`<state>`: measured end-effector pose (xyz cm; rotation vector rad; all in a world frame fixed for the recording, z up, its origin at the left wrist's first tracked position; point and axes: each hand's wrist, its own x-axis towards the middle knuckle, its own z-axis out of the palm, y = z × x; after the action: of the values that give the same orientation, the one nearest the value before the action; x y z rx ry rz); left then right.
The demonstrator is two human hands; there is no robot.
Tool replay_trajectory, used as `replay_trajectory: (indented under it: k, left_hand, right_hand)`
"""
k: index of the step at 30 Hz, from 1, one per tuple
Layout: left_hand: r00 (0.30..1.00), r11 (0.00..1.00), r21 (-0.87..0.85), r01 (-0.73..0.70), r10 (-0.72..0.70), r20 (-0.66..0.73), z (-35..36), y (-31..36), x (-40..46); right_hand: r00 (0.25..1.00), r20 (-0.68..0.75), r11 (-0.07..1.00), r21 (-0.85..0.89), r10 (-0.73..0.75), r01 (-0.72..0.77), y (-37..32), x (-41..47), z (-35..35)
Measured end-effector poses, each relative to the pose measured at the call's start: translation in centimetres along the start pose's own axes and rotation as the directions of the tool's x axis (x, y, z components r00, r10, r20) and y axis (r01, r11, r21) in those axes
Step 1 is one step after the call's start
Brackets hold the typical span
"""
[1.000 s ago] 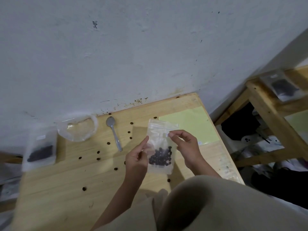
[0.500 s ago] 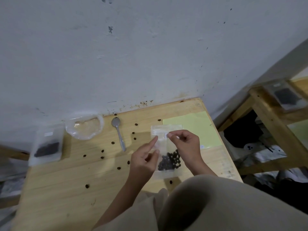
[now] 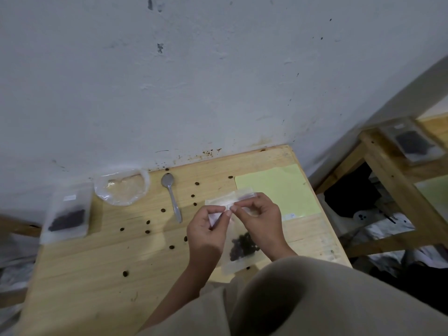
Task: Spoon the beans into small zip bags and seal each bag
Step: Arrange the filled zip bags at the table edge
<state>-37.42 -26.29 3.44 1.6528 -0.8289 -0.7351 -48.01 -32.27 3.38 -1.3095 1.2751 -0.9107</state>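
Our left hand (image 3: 206, 235) and right hand (image 3: 260, 220) both pinch the zip bag (image 3: 238, 248) of beans (image 3: 243, 246) by its top, near the table's (image 3: 97, 275) right edge.

The person's left hand (image 3: 207, 235) and right hand (image 3: 260, 220) are meeting in front of the body, fingertips almost touching each other. The left hand's thumb and forefinger are pinching the top strip of a small zip bag (image 3: 238, 243), the other fingers curling beneath. The right hand is pinching the same strip just beside it. Both forearms are reaching forward from beige sleeves.
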Motion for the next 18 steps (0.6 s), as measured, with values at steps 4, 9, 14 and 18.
replay_trajectory:
  k: [4,9,14,18]
  left_hand:
    - [1.0,1.0,0.004,0.017,-0.017,-0.016,-0.1,0.5,0.1]
    - [0.996,0.997,-0.012,0.079,-0.08,-0.046,-0.2,0.9,0.6]
    - [0.994,0.994,-0.015,0.107,-0.107,-0.023,-0.6,1.8,0.9]
    - [0.994,0.994,-0.023,0.11,-0.109,0.01,-1.2,2.2,0.9]
  right_hand:
    - [0.999,-0.015,0.999,-0.006,-0.047,0.047,0.0,-0.1,0.3]
    - [0.999,-0.023,0.997,0.066,0.045,-0.043,-0.3,-0.4,0.6]
    - [0.996,-0.005,0.982,0.166,0.087,-0.085,-0.9,-0.2,0.2]
    - [0.996,0.008,0.973,0.211,0.094,-0.093,-1.0,-0.4,0.4]
